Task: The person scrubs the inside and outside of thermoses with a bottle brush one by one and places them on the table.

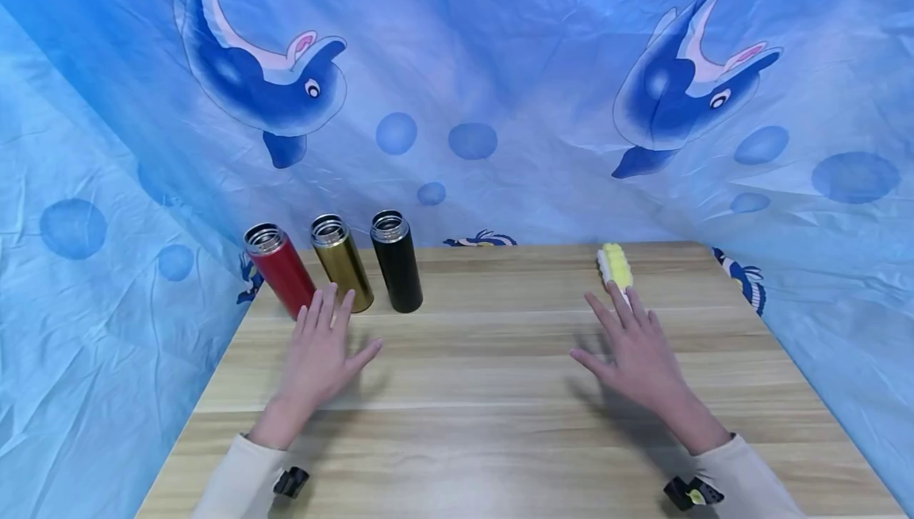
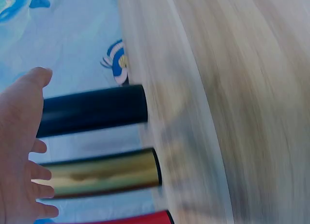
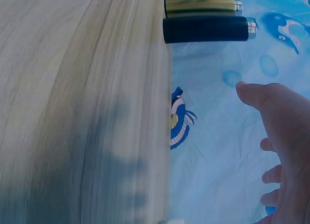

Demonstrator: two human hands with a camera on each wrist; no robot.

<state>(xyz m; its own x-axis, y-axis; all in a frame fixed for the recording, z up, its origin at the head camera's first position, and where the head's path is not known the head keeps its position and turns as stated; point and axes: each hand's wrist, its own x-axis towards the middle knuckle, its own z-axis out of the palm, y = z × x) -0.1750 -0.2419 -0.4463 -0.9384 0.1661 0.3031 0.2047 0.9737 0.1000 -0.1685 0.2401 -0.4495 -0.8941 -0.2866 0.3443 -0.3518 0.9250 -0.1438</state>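
Three uncapped flasks stand in a row at the table's back left: a red flask [image 1: 286, 274], a gold flask [image 1: 344, 265] and a black flask [image 1: 397, 265]. My left hand [image 1: 319, 364] hovers in front of the red and gold ones, fingers spread, holding nothing. In the left wrist view its thumb lies level with the black flask [image 2: 97, 110]. On the right, my right hand [image 1: 635, 356] is held over the table with fingers spread and nothing in it. Just beyond its fingertips lies a yellow and white brush or sponge [image 1: 617, 265], its near end partly hidden.
The wooden table [image 1: 485, 392] runs up to a blue sheet [image 1: 528, 106] printed with dolphins, which hangs behind it and along both sides. Both hands cast shadows on the tabletop. A small black device [image 1: 290, 482] is strapped at the left wrist, and another [image 1: 693, 493] at the right.
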